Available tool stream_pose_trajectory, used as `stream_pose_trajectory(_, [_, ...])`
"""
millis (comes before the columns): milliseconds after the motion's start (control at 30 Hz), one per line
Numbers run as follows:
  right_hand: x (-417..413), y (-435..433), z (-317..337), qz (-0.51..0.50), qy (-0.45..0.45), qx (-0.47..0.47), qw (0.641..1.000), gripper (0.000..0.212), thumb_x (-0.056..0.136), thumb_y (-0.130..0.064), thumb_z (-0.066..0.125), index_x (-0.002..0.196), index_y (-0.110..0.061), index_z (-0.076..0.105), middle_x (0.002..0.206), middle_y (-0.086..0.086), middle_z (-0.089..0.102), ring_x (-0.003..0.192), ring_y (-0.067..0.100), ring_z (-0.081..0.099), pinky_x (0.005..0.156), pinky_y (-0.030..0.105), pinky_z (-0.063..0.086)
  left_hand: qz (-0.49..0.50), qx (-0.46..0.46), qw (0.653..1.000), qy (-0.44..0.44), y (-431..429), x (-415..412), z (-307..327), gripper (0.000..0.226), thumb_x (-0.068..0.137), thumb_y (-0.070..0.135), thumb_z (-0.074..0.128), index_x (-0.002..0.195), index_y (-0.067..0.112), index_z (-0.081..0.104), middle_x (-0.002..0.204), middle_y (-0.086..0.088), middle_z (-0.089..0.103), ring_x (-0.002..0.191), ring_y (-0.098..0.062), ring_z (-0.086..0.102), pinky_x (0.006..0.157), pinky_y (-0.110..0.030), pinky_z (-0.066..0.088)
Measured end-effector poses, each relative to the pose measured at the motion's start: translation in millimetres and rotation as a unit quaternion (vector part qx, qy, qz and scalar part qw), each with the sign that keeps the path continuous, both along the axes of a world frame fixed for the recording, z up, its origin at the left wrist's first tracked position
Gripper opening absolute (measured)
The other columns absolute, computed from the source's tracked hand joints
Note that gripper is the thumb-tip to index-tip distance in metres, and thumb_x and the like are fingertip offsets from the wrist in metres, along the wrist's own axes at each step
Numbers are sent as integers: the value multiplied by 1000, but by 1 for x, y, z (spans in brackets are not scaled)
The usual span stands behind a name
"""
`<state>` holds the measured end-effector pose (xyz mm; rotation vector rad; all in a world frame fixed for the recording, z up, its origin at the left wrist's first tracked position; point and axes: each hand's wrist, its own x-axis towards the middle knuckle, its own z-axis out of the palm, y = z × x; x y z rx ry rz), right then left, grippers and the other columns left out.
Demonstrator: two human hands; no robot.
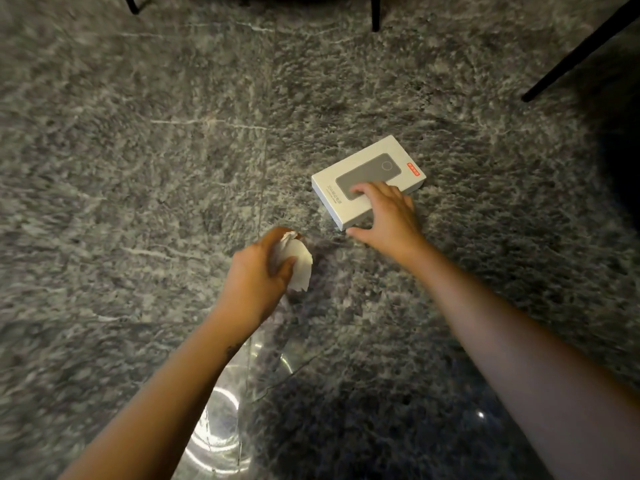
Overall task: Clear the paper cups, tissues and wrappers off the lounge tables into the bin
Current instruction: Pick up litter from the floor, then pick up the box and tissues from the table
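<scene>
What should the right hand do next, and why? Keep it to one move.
Probably close the right hand on the white box and lift it: its fingers lie on top, the thumb sits at the near edge, and the left hand is busy gripping a crumpled tissue.

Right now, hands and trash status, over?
Left hand gripping crumpled white tissue. Right hand resting on white box, thumb at its near edge. Bin not in view.
</scene>
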<state>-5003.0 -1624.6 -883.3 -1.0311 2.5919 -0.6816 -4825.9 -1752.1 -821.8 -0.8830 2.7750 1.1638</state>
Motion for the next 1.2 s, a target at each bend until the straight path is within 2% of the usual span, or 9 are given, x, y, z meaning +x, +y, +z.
stream_pose_trajectory(133, [-25, -19, -5, 91, 49, 94, 990, 94, 60, -32, 83, 137, -27, 31, 145, 0, 30, 132, 23, 24, 101, 39, 18, 25, -9, 1000, 7, -13, 0, 0, 38, 88, 10, 58, 126, 15, 53, 110, -14, 64, 97, -29, 59, 73, -27, 41])
stream_pose_trajectory(267, [-47, -31, -4, 163, 79, 220, 958, 120, 55, -34, 86, 145, -30, 7, 156, -1, 4, 142, 25, 2, 108, 48, 10, 42, -14, 999, 6, -15, -2, -1, 37, 88, 10, 58, 125, 15, 54, 109, -11, 64, 95, -25, 58, 72, -24, 36])
stream_pose_trajectory(367, [-59, -41, -4, 186, 94, 276, 938, 125, 58, -30, 85, 146, -31, -4, 156, -1, -5, 142, 25, -7, 110, 50, 5, 47, -16, 999, 4, -14, -3, -2, 38, 88, 10, 58, 125, 14, 54, 110, -12, 63, 96, -28, 59, 70, -23, 35])
stream_pose_trajectory(467, [-64, -49, -5, 188, 115, 282, 934, 125, 59, -25, 84, 146, -30, -5, 156, -1, 0, 143, 25, -7, 111, 50, 2, 56, -11, 998, -3, -16, -2, -2, 39, 88, 11, 58, 127, 16, 53, 109, -12, 64, 93, -28, 60, 70, -23, 36])
stream_pose_trajectory(633, [-51, -46, -5, 165, 133, 190, 959, 119, 48, -36, 85, 143, -23, 14, 144, 7, 24, 138, 26, 11, 111, 46, 2, 79, -7, 997, -6, -18, 1, -2, 39, 88, 11, 58, 126, 17, 53, 106, -12, 64, 93, -28, 59, 69, -24, 37])
stream_pose_trajectory(767, [-28, -40, 17, 57, 20, 51, 997, 119, 48, -45, 84, 142, -21, 15, 139, 10, 27, 130, 30, 25, 109, 43, 18, 108, 25, 994, 18, -19, -6, 1, 40, 88, 11, 58, 127, 16, 52, 105, -11, 64, 89, -26, 61, 75, -35, 52])
stream_pose_trajectory(867, [-12, -33, 50, -15, -44, -50, 998, 115, 49, -54, 80, 142, -23, 19, 136, 8, 29, 126, 27, 32, 104, 43, 31, 132, 51, 988, 58, -17, -14, 22, 38, 88, 10, 57, 125, 13, 53, 104, -10, 64, 89, -28, 62, 79, -44, 54])
stream_pose_trajectory(1033, [24, -22, 156, -126, -154, -141, 970, 109, 62, -55, 75, 146, -22, 14, 139, 6, 25, 130, 20, 28, 98, 28, 28, 194, 87, 973, 95, -17, -21, 125, 37, 87, 9, 56, 124, 11, 55, 105, -8, 64, 93, -25, 62, 80, -48, 54])
stream_pose_trajectory(1200, [35, -22, 319, -154, -174, -184, 955, 111, 61, -60, 69, 147, -27, 8, 143, -4, 21, 135, 16, 23, 101, 31, 27, 177, 93, 972, 121, -22, -29, 282, 25, 86, 6, 53, 107, 21, 58, 93, -10, 65, 81, -29, 62, 71, -50, 55])
